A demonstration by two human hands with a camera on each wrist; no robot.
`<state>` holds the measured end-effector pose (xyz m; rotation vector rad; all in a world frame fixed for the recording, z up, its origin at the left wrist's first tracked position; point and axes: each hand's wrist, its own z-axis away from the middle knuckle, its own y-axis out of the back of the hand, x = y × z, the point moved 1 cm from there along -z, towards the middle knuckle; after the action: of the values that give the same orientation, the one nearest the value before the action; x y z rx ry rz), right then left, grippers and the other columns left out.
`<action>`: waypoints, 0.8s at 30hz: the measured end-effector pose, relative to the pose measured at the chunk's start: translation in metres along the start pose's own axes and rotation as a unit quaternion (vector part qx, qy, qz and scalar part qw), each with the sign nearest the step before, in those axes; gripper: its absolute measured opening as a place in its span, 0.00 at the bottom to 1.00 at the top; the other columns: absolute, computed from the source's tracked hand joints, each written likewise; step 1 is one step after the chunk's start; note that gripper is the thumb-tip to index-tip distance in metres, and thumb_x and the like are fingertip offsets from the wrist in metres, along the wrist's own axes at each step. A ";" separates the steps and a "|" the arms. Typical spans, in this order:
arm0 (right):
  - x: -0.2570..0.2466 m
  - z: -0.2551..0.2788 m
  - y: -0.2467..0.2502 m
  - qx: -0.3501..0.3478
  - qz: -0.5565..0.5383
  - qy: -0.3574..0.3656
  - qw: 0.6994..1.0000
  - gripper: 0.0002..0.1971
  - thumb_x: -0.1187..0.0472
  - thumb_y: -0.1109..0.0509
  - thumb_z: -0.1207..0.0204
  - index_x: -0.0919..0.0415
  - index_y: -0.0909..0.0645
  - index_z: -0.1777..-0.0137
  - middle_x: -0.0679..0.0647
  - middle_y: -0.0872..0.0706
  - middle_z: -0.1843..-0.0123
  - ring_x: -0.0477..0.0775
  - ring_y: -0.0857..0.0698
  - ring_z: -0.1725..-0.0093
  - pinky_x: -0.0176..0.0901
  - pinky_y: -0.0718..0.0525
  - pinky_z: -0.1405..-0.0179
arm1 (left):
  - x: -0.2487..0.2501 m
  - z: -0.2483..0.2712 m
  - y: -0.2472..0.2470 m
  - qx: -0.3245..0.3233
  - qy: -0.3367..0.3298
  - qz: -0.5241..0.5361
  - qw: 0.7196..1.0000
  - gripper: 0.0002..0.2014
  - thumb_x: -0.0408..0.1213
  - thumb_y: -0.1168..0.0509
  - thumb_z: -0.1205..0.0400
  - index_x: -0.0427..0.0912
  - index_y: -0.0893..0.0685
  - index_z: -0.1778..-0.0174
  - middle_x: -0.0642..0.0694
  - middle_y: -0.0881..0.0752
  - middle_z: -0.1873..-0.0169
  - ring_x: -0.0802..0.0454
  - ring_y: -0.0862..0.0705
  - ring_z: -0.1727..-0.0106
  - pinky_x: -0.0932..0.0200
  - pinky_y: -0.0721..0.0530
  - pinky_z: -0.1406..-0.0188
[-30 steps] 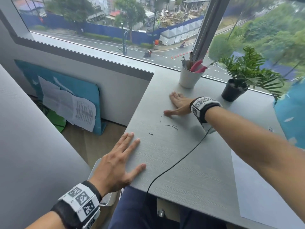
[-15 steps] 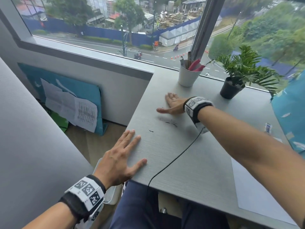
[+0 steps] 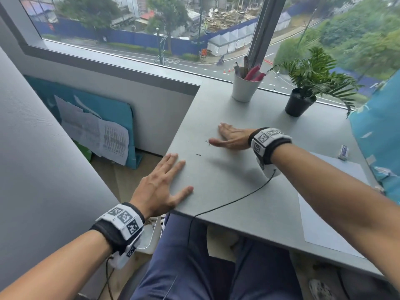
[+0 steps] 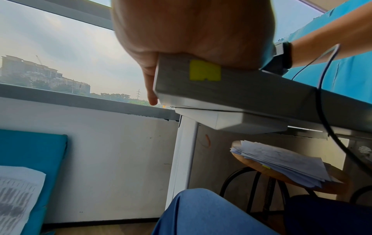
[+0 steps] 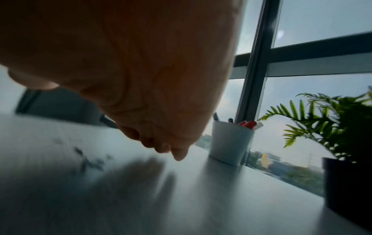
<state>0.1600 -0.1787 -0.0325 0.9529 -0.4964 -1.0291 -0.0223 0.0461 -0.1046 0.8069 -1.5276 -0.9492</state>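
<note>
Head view — hands flat, desk matte grey

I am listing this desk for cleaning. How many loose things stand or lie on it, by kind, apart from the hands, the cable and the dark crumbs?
White pen cup: 1
Potted plant: 1
Paper sheet: 1
Small white box: 1
Total: 4

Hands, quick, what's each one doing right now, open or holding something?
Left hand: open, flat on the desk corner, holding nothing.
Right hand: open, fingers straight, down at the desk beside dark specks, holding nothing.
</note>
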 end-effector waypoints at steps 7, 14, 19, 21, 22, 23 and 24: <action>-0.077 0.021 -0.040 0.019 0.066 0.124 0.990 0.57 0.20 0.54 0.29 0.61 0.66 0.14 0.56 0.66 0.13 0.52 0.64 0.14 0.52 0.60 0.14 | 0.001 0.000 0.000 0.004 -0.006 -0.003 1.000 0.41 0.71 0.43 0.20 0.56 0.40 0.13 0.56 0.49 0.12 0.64 0.56 0.13 0.44 0.33 0.21; -0.005 0.037 -0.041 0.053 -0.011 -0.068 0.996 0.62 0.16 0.55 0.34 0.66 0.65 0.14 0.62 0.64 0.13 0.59 0.60 0.13 0.53 0.58 0.14 | -0.004 -0.001 -0.005 -0.014 -0.004 -0.015 1.000 0.46 0.76 0.52 0.23 0.55 0.44 0.12 0.55 0.51 0.12 0.63 0.58 0.13 0.41 0.35 0.17; -0.035 0.041 -0.062 0.043 -0.011 -0.048 0.998 0.65 0.14 0.53 0.37 0.62 0.68 0.15 0.59 0.70 0.14 0.59 0.65 0.14 0.55 0.62 0.15 | -0.003 -0.004 -0.006 -0.021 -0.006 -0.025 0.999 0.51 0.77 0.55 0.25 0.47 0.48 0.11 0.54 0.53 0.12 0.64 0.60 0.14 0.50 0.45 0.14; -0.073 0.032 -0.065 0.048 -0.007 0.003 0.999 0.63 0.16 0.52 0.35 0.62 0.67 0.14 0.58 0.68 0.13 0.57 0.65 0.14 0.54 0.61 0.15 | -0.004 -0.005 -0.007 -0.019 -0.009 -0.029 0.999 0.52 0.77 0.56 0.26 0.46 0.46 0.11 0.53 0.52 0.12 0.63 0.59 0.13 0.54 0.49 0.14; -0.089 0.027 -0.064 0.043 -0.003 0.021 0.999 0.61 0.17 0.52 0.33 0.62 0.66 0.14 0.58 0.67 0.13 0.56 0.64 0.14 0.54 0.61 0.15 | -0.004 -0.004 -0.007 -0.018 -0.010 -0.026 0.999 0.51 0.77 0.56 0.26 0.47 0.43 0.12 0.52 0.51 0.12 0.63 0.59 0.13 0.55 0.51 0.14; -0.100 0.024 -0.063 0.038 -0.003 0.034 0.999 0.60 0.18 0.52 0.31 0.62 0.66 0.14 0.58 0.66 0.13 0.55 0.63 0.13 0.54 0.61 0.15 | -0.005 -0.004 -0.007 -0.019 -0.011 -0.021 1.000 0.51 0.77 0.55 0.26 0.48 0.41 0.12 0.52 0.51 0.11 0.63 0.59 0.13 0.56 0.52 0.14; -0.106 0.023 -0.061 0.040 -0.005 0.040 0.998 0.59 0.19 0.52 0.30 0.63 0.65 0.14 0.58 0.65 0.13 0.55 0.62 0.13 0.54 0.60 0.14 | -0.006 -0.004 -0.008 -0.022 -0.012 -0.019 1.000 0.50 0.77 0.55 0.26 0.48 0.40 0.12 0.52 0.51 0.12 0.63 0.59 0.13 0.57 0.54 0.14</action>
<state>0.0646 -0.1053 -0.0644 1.0645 -0.4693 -0.9830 -0.0178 0.0478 -0.1140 0.7980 -1.5125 -1.0195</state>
